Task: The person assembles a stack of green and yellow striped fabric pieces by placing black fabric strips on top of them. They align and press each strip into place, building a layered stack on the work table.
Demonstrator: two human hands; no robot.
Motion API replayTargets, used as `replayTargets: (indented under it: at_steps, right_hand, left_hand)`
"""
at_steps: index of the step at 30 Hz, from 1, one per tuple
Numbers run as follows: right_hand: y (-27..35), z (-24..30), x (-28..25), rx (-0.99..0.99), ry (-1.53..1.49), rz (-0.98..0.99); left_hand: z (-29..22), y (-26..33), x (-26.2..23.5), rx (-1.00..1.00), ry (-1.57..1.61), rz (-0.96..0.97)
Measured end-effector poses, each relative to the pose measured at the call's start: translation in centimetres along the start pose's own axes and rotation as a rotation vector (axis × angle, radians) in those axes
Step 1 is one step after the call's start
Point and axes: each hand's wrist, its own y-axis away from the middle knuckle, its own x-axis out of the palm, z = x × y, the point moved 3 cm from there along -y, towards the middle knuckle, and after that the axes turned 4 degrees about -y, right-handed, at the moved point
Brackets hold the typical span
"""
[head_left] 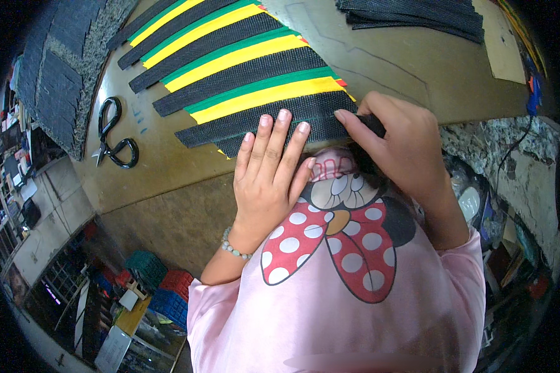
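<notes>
Several black woven strips [261,48] lie slanting across the table in an overlapping row, alternating with green strips [274,76] and yellow strips [264,99]. My left hand [264,161] rests flat on the nearest black strip [320,107], fingers stretched out and a little apart, with a beaded bracelet at the wrist. At that strip's right end, my right hand [401,133] has its fingers curled round black woven material [371,124], the thumb extended along it. The curled fingertips are hidden. Small red bits show at the strips' right ends.
Black-handled scissors [111,138] lie on the brown table [143,180] at the left. A stack of black strips [410,15] sits at the far right beside a tan sheet [501,50]. Dark grey slabs [56,81] flank the left edge. Coloured crates [168,292] stand below, lower left.
</notes>
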Motion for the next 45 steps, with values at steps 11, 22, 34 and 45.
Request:
replayTargets:
  at_steps: [11, 22, 34, 45]
  right_hand:
    - [0.8, -0.9, -1.1, -0.047, -0.093, -0.042]
    - [3.7, 0.8, 1.2, -0.569, 0.113, -0.161]
    - [2.9, -0.3, -0.1, -0.487, -0.024, -0.055]
    - [3.8, -0.8, -1.2, -0.075, -0.207, -0.228]
  left_hand:
    - [-0.3, -0.1, 0.6, 0.025, -0.047, -0.082]
    - [-0.3, 0.1, 1.1, 0.014, -0.081, -0.123]
    - [-1.4, -1.1, 0.0, 0.042, 0.025, -0.253]
    - [-0.2, -4.0, -2.2, -0.022, 0.363, -0.154]
